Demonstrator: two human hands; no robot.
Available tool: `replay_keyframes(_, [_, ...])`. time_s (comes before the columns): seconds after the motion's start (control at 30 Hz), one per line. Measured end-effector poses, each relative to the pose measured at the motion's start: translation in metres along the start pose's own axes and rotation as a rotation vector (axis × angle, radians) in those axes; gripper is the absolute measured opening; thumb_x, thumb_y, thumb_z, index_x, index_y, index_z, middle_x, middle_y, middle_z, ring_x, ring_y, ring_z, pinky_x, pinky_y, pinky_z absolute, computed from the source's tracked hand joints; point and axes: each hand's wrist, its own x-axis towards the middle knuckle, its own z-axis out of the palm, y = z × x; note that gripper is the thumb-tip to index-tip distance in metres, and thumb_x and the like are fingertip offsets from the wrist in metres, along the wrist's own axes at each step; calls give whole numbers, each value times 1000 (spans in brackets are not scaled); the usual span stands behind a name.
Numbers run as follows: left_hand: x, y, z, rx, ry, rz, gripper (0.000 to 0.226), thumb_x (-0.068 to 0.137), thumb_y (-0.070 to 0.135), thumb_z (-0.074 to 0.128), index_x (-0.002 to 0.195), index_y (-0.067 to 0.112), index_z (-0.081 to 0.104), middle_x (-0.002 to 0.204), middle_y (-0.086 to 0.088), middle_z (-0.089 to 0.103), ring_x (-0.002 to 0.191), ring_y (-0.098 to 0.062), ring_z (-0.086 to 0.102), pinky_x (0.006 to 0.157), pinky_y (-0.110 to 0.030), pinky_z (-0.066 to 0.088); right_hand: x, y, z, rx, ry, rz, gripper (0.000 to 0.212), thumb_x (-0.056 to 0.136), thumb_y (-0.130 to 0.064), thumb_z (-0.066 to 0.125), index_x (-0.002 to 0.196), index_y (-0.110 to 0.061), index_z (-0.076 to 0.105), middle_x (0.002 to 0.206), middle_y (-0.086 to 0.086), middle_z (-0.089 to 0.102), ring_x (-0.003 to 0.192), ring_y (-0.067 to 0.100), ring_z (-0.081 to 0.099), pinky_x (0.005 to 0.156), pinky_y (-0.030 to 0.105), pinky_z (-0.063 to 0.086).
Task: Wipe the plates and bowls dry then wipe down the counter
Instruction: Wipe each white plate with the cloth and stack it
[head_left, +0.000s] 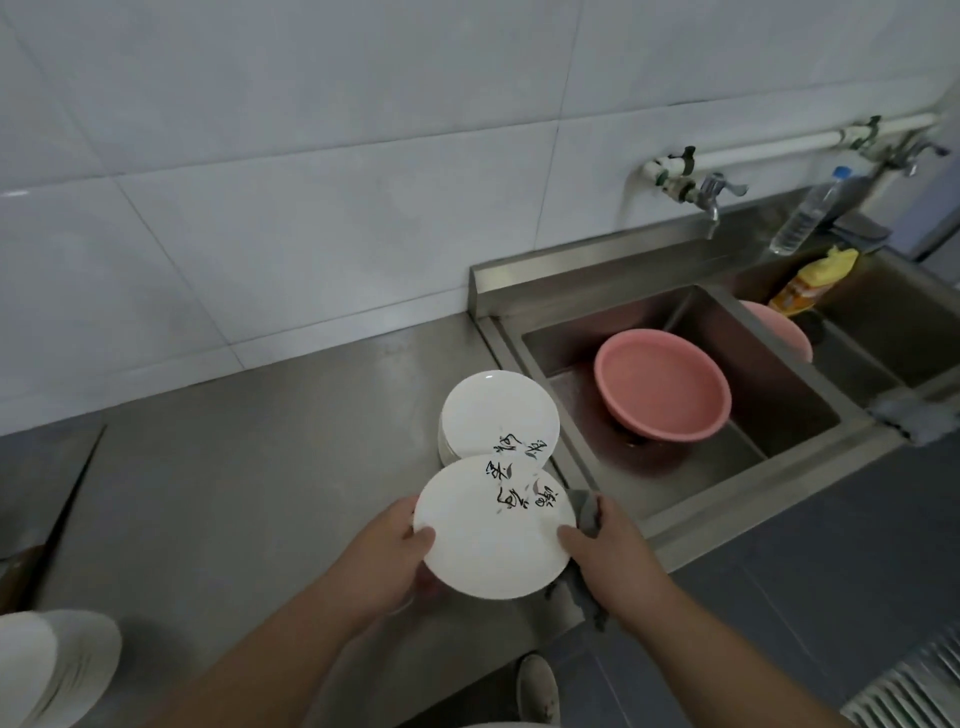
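Note:
I hold a white plate (493, 540) with black brush-script markings above the front edge of the steel counter (234, 493). My left hand (392, 551) grips its left rim, thumb on top. My right hand (605, 551) grips the right rim together with a grey cloth (584, 512), which hangs down below the plate. Just behind, a stack of matching white plates (498, 415) sits on the counter beside the sink.
A steel sink (691, 467) on the right holds a pink basin (662, 384); a second pink basin (779, 327), a yellow bottle (810, 280) and a water bottle (810, 213) lie further right. Another plate stack (52, 665) stands bottom left. A knife (57, 519) lies at the left.

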Motion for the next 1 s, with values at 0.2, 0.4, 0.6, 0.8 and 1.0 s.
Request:
replay_keyframes(0.2, [36, 31, 23, 311, 143, 45, 37, 102, 20, 51, 138, 29, 46, 107, 3, 69, 87, -11, 67, 67, -21, 48, 58, -2, -27, -232, 0, -174, 17, 97, -28, 65, 93, -15, 54, 85, 1, 65, 78, 16, 59, 61, 22, 39])
replay_keyframes(0.4, [88, 49, 39, 386, 298, -18, 46, 99, 24, 51, 145, 25, 41, 128, -4, 64, 106, -25, 62, 90, -35, 48, 125, -9, -31, -294, -20, -198, 34, 97, -34, 65, 78, -20, 40, 73, -3, 53, 66, 12, 49, 54, 23, 31])
replay_keyframes(0.6, [132, 61, 45, 561, 399, -106, 43, 105, 28, 47, 144, 12, 38, 129, -15, 64, 115, -34, 62, 92, -40, 49, 170, -21, -32, -317, -56, -244, 36, 94, -37, 66, 75, -20, 41, 71, -3, 54, 65, 14, 50, 55, 29, 36])
replay_keyframes(0.8, [151, 59, 44, 689, 414, -143, 35, 105, 32, 46, 134, 10, 47, 123, -14, 66, 113, -33, 63, 93, -39, 49, 195, -25, -29, -383, -84, -281, 37, 94, -41, 64, 73, -20, 42, 69, -2, 53, 65, 14, 49, 54, 31, 34])
replay_keyframes(1.0, [159, 52, 44, 711, 432, -151, 36, 105, 34, 46, 135, 13, 46, 120, -12, 67, 110, -31, 64, 93, -40, 52, 204, -22, -30, -477, -111, -327, 36, 92, -48, 61, 74, -23, 42, 74, -3, 57, 75, 20, 55, 60, 33, 36])
